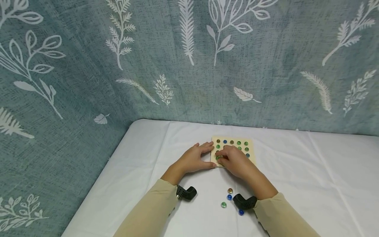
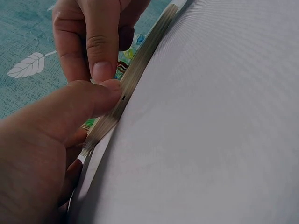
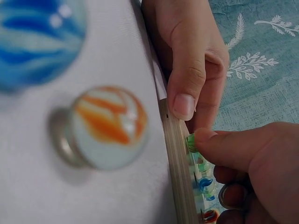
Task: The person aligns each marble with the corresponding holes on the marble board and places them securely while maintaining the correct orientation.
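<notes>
A pale wooden board [image 1: 250, 142] lies on the white cloth, with green, blue and amber glass marbles set in rows of hollows. My left hand [image 1: 193, 158] rests against its left side, fingers fairly straight, the thumb by the near left corner. In the right wrist view, that thumb [image 3: 185, 105] touches the layered wooden edge [image 3: 175, 163]. Over the board's near left part, my right hand [image 1: 238, 161] pinches a green marble [image 3: 190, 143] at the near edge. Its palm and other fingers hide several hollows and marbles.
On the cloth between board and body lie loose marbles: an amber one [image 1: 230, 190], a blue one [image 1: 229, 197], a green one [image 1: 223, 204] and another blue one [image 1: 241, 212] by the right wrist camera [image 1: 245, 201]. A patterned curtain [image 1: 189, 82] hangs behind the table.
</notes>
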`<state>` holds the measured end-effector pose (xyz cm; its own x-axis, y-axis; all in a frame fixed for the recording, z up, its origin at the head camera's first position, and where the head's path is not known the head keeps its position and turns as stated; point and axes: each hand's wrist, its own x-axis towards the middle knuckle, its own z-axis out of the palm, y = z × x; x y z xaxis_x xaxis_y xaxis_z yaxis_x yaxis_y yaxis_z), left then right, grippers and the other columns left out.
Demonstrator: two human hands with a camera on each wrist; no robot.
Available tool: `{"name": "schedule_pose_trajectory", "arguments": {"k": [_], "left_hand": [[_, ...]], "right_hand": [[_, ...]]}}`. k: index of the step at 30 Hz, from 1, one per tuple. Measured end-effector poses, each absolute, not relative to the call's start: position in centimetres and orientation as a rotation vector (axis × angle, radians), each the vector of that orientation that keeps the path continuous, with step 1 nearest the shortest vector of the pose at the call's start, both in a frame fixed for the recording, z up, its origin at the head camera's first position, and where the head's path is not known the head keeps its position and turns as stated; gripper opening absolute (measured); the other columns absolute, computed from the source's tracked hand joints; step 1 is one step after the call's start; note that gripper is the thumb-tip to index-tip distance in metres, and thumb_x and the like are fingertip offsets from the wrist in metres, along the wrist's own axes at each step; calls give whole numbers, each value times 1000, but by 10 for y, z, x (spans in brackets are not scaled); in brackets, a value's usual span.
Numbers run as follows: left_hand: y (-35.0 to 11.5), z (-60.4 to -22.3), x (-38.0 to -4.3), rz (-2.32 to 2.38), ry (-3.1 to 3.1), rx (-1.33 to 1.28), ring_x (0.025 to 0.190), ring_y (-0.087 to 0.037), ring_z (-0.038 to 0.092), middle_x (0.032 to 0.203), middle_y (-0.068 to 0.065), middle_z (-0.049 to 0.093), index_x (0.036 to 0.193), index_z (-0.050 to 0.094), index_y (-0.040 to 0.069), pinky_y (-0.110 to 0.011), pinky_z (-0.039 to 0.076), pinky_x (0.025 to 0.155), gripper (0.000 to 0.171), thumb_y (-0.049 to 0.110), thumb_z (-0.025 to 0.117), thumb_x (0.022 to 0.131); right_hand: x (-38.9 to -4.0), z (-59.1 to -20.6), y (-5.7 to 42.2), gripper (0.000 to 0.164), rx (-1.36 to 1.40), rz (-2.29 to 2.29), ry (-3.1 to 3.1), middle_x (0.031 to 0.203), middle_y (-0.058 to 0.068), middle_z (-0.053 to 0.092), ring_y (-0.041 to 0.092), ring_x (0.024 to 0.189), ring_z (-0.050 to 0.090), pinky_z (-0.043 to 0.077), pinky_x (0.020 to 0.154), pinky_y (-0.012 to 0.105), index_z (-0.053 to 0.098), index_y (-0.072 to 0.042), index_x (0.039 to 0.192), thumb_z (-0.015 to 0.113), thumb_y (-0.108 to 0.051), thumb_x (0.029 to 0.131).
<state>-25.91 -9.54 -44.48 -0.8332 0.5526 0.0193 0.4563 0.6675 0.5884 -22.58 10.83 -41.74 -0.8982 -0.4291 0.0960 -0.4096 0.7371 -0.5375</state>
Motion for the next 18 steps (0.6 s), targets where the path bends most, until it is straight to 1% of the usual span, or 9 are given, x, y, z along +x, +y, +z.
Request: {"name": "schedule_pose_trajectory", "arguments": {"k": [8, 12, 16, 18], "left_hand": [[-92, -445, -258, 882, 2718, 846, 148, -11, 28, 158, 13, 32, 148, 47, 19, -40, 18, 125, 79, 53, 74, 83], [-91, -444, -258, 887, 2717, 807, 150, -20, 25, 158, 14, 32, 149, 46, 21, -43, 20, 124, 80, 54, 75, 82], [-93, -444, -257, 898, 2716, 775, 150, -30, 22, 159, 14, 31, 149, 46, 23, -47, 22, 123, 79, 54, 75, 82], [-93, -444, -256, 906, 2708, 771, 150, -32, 22, 159, 13, 31, 149, 46, 23, -47, 22, 123, 79, 53, 75, 82]], "right_hand": [[-223, -413, 117, 25, -593, -936, 2852, 85, 0, 59, 14, 71, 48, 40, 62, 29, 73, -7, 117, 67, -13, 94], [-221, -411, 124, 24, -564, -967, 2816, 87, 0, 60, 14, 73, 48, 41, 63, 30, 72, -9, 117, 65, -15, 95], [-218, -408, 129, 20, -591, -1004, 2780, 87, -1, 62, 14, 74, 50, 43, 65, 30, 74, -11, 112, 66, -15, 94], [-216, -407, 132, 18, -612, -1025, 2748, 89, -2, 65, 13, 76, 53, 46, 67, 30, 75, -12, 109, 67, -14, 93]]}}
